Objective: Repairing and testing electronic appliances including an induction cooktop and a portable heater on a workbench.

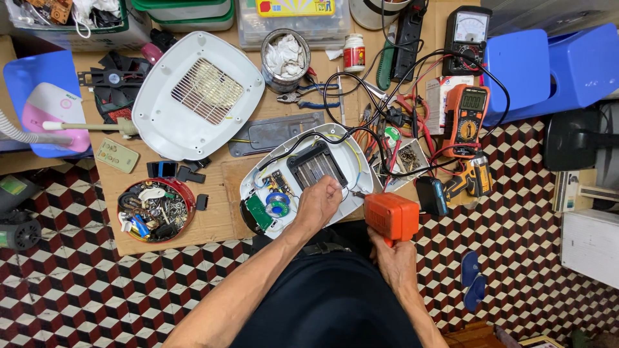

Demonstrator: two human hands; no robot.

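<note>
- Hands first: our left hand [319, 205] rests curled on the opened white appliance base [303, 177], fingers pinching something too small for us to make out, just beside the dark heater grille [317, 165].
- Our right hand [394, 259] grips the orange soldering gun [391, 216], tip touching the base's right edge.
- Base sits near the cardboard mat's near edge (wires everywhere).
- White vented cover [196, 93] lies far left; red parts tin [156, 209] near left; orange multimeter [467, 116] right.

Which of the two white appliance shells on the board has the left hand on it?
The opened shell with its circuit board and wires showing, nearest the person, under the left hand. The other shell lies farther off, showing only a grille, untouched.
</note>
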